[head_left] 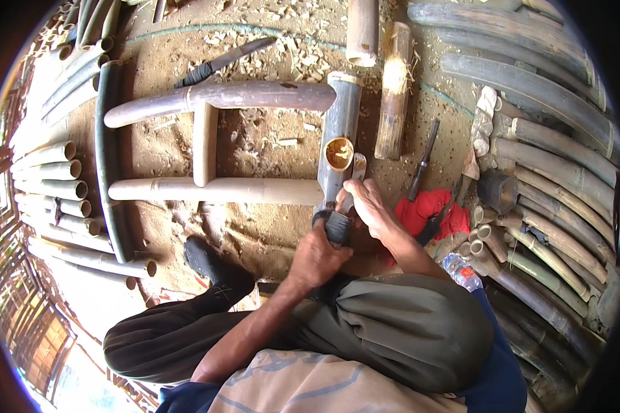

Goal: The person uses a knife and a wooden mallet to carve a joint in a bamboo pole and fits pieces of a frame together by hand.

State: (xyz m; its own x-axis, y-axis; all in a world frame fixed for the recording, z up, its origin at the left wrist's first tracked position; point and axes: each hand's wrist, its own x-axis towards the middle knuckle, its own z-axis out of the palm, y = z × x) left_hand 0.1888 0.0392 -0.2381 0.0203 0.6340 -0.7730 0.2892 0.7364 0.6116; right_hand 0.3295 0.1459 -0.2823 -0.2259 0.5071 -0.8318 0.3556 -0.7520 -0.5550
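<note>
1. Two hands: the left hand (317, 258) and the right hand (368, 206).
2. One knife with a taped handle (338, 219), gripped by both.
3. One more big knife (224, 62) on the ground.
4. One chisel (422, 162).
5. One red cloth (427, 210).
6. One plastic bottle (461, 272).
7. Four bamboo poles joined as a frame (217, 141).
8. One black shoe (217, 272).

We're looking down at our hands over a dirt floor (269, 227) w/ wood chips. Left hand (317, 258) grips a knife's black-wrapped handle (337, 226); right hand (366, 206) presses on the blade (356, 168), just beside a hole (339, 153) in a grey bamboo pole (342, 117). Pole joins a bamboo frame (207, 141). Another knife (220, 63) lies beyond it, a chisel (423, 162) and red cloth (430, 210) to the right. Bamboo stacks (52, 179) on both sides.
</note>
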